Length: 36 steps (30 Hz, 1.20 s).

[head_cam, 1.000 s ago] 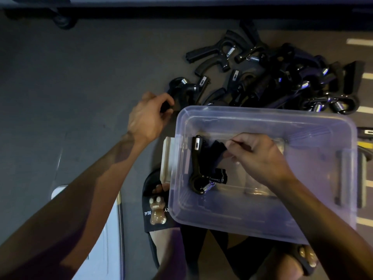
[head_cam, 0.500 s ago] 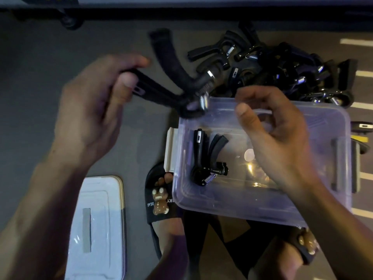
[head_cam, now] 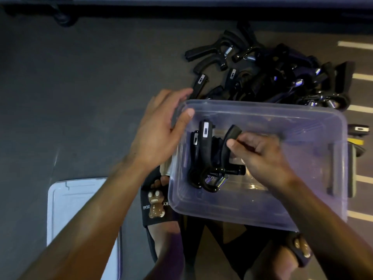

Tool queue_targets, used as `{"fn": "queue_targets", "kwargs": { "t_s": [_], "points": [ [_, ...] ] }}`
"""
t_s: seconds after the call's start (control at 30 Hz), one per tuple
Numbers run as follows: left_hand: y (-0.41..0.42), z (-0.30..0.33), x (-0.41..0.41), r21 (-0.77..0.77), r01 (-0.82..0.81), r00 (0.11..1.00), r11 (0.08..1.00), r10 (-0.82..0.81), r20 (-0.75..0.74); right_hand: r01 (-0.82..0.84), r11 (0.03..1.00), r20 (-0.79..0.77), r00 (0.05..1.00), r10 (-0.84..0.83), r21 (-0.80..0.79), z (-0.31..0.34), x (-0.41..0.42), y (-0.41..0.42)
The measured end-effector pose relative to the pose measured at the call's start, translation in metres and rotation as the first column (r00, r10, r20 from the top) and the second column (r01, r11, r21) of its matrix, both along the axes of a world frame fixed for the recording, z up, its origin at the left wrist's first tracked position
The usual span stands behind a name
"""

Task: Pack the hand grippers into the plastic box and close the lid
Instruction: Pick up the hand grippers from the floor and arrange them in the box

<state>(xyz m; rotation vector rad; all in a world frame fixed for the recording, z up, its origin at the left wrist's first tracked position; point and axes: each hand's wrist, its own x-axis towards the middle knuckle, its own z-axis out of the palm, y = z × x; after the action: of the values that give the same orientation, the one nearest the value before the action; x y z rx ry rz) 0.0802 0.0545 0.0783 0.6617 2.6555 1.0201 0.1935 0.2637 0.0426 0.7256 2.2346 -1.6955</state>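
The clear plastic box (head_cam: 252, 213) sits on the floor between my feet, with no lid on it. Two black hand grippers lie against its left wall. The upper hand gripper (head_cam: 204, 142) has a white label on one handle, and my right hand (head_cam: 260, 156) pinches its other, curved handle inside the box. The lower hand gripper (head_cam: 194, 150) is mostly hidden beneath it. My left hand (head_cam: 161, 126) hovers with spread fingers at the box's far left corner, thumb over the rim, holding nothing. A pile of several black hand grippers (head_cam: 272, 77) lies just beyond the box.
The white lid (head_cam: 80, 201) lies flat on the grey floor at the lower left. My feet in black slippers with bear charms (head_cam: 155, 205) sit under the box's near edge. White painted floor lines (head_cam: 361, 76) run along the right.
My left hand brought a hand gripper from the pile over the box and let it go. My right hand has taken it and set it on the one lying in the box.
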Motion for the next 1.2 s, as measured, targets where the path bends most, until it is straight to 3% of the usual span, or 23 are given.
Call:
{"fn": "queue_targets", "kwargs": {
  "t_s": [0.13, 0.33, 0.5, 0.63, 0.8, 0.9, 1.07, 1.13, 1.2],
  "points": [
    [0.004, -0.019, 0.009, 0.035, -0.005, 0.997, 0.999, 0.002, 0.077, 0.060, 0.995, 0.228, 0.973, -0.041, -0.080, -0.026, -0.004, -0.010],
    [0.005, -0.023, 0.006, 0.078, -0.020, 0.998, 0.997, 0.015, 0.059, 0.037, 0.995, 0.296, 0.955, -0.009, -0.090, -0.041, -0.007, -0.019],
    [0.004, -0.025, 0.006, 0.101, -0.031, 0.998, 0.994, 0.025, 0.060, -0.006, 1.000, 0.256, 0.967, 0.012, -0.024, -0.044, -0.009, -0.021],
    [0.004, -0.024, 0.007, 0.097, -0.030, 0.997, 0.995, 0.023, 0.078, -0.114, 0.983, 0.172, 0.981, 0.089, 0.142, -0.044, -0.011, -0.019],
    [0.003, -0.020, -0.022, 0.105, -0.147, 0.956, 0.983, 0.114, 0.270, -0.156, 0.948, 0.156, 0.981, 0.116, 0.279, -0.034, -0.007, -0.010],
    [0.013, -0.034, -0.066, -0.002, -0.155, 0.897, 0.988, 0.141, 0.419, -0.115, 0.959, 0.119, 0.989, 0.086, 0.259, -0.021, -0.007, -0.002],
    [0.035, -0.068, -0.105, -0.229, 0.191, 0.776, 0.954, -0.004, 0.630, -0.114, 0.977, 0.109, 0.989, 0.095, 0.181, -0.016, -0.011, 0.002],
    [0.045, -0.077, -0.106, -0.263, 0.193, 0.767, 0.945, 0.022, 0.642, -0.133, 0.972, 0.118, 0.987, 0.112, 0.191, -0.015, -0.012, 0.004],
    [0.052, -0.078, -0.105, -0.325, 0.174, 0.847, 0.930, 0.027, 0.532, -0.154, 0.970, 0.117, 0.984, 0.133, 0.187, -0.014, -0.012, 0.005]
  ]
}}
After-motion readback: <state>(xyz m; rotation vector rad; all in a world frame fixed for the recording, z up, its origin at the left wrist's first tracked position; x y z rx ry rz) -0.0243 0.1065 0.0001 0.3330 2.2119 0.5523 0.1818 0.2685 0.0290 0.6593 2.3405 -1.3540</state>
